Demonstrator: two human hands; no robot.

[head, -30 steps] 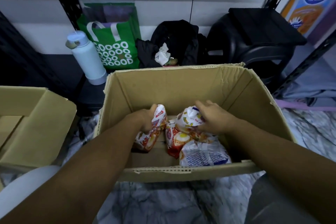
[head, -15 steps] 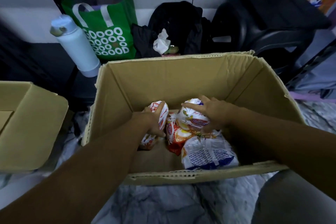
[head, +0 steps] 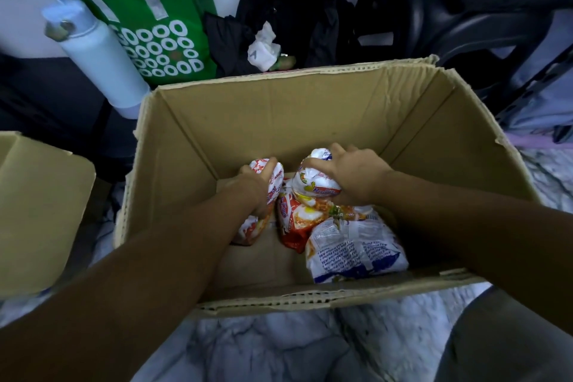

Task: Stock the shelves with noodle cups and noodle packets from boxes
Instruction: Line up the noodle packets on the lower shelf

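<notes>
Both hands are down in the cardboard box (head: 279, 108) right now. The left hand (head: 254, 189) has its fingers wrapped round a red-and-white noodle packet (head: 274, 183) near the box's left wall, and the right hand (head: 356, 180) is curled over a white packet (head: 313, 183) about mid-box. Two more lie on the bottom: an orange packet (head: 294, 220) tucked under the white one, and a white-and-blue packet (head: 353, 251) by the near right corner.

My worry: squeeze too hard and the noodle block inside probably cracks. The wrappers also look slick, so one could slip out on the lift, or the orange one could snag and tumble.
</notes>
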